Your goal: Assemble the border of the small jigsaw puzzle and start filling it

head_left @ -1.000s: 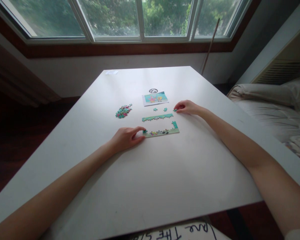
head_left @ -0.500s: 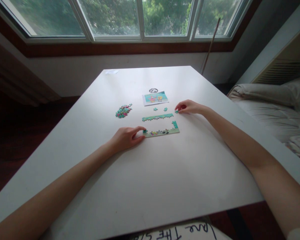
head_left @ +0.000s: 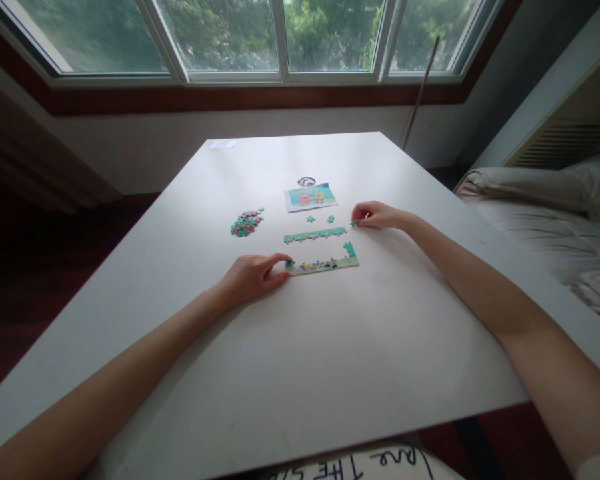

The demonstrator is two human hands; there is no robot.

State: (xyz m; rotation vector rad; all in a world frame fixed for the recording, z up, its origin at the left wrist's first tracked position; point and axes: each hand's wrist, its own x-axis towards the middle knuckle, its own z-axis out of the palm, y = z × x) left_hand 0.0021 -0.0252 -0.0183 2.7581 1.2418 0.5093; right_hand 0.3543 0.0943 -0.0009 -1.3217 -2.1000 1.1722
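My left hand (head_left: pixel 255 275) rests at the left end of an L-shaped section of joined jigsaw pieces (head_left: pixel 344 263). Its index finger and thumb are closed about a green puzzle piece (head_left: pixel 290 263) at that corner. To the right, my right hand (head_left: pixel 375 215) pinches another small green puzzle piece (head_left: pixel 353 223) at the tabletop. Between the hands lies a straight green strip of joined pieces (head_left: pixel 315 235), apart from the L-shaped section. Two loose green pieces, one left (head_left: pixel 311 219) and one right (head_left: pixel 331 219), sit just beyond the strip.
A heap of mixed puzzle pieces (head_left: pixel 247 223) lies left of the strip. Farther back are a cartoon picture sheet (head_left: pixel 311 197) and a round dark-edged mark or object (head_left: pixel 307 181). The white table (head_left: pixel 300 360) faces windows; a pale sofa (head_left: pixel 520 200) stands at right.
My right hand has shifted very slightly, and the piece in its pinch has turned or tipped a little. The left hand holds its place.
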